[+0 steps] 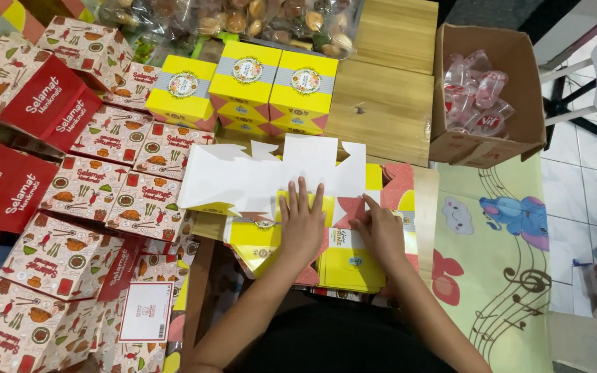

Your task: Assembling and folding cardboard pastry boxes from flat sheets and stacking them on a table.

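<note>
A flat, unfolded cardboard box blank [264, 176], white side up with yellow and pink edges, lies in front of me on a stack of similar yellow flat blanks [350, 266]. My left hand [300, 222] presses flat on it, fingers spread. My right hand [380, 231] pinches a small pink-and-white flap at the blank's lower right edge. Three assembled yellow boxes [247, 86] with round labels stand behind the blank.
Many closed red-and-cream food boxes [98, 200] are stacked at my left. A brown carton [513, 52] with clear plastic cups sits at the back right on wooden planks [381, 103]. Bagged snacks [271, 21] lie at the back. A cartoon mat [499, 255] covers the floor at right.
</note>
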